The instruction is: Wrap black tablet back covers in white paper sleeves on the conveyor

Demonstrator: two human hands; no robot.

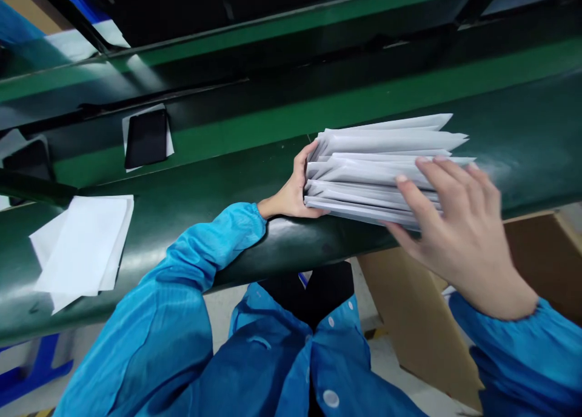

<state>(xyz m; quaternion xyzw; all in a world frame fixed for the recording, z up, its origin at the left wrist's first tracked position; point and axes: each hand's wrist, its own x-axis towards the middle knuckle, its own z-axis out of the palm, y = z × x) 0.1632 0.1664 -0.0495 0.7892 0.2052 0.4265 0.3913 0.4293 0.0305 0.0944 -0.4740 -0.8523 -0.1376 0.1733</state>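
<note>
Blue coat (pixel 273 368), left grip (pixel 295 190) wide around packets (pixel 377 168)

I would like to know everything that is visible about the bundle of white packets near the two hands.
The bundle consists of many thin, flat white packets, papery-looking, with smooth faces. They are layered front to back, edges upward, their right ends uneven. It is above the green bench, near the front edge; whether it rests there is unclear. The left hand grips its left end. The blurred right hand overlaps its right part, fingers spread; contact is uncertain.
</note>
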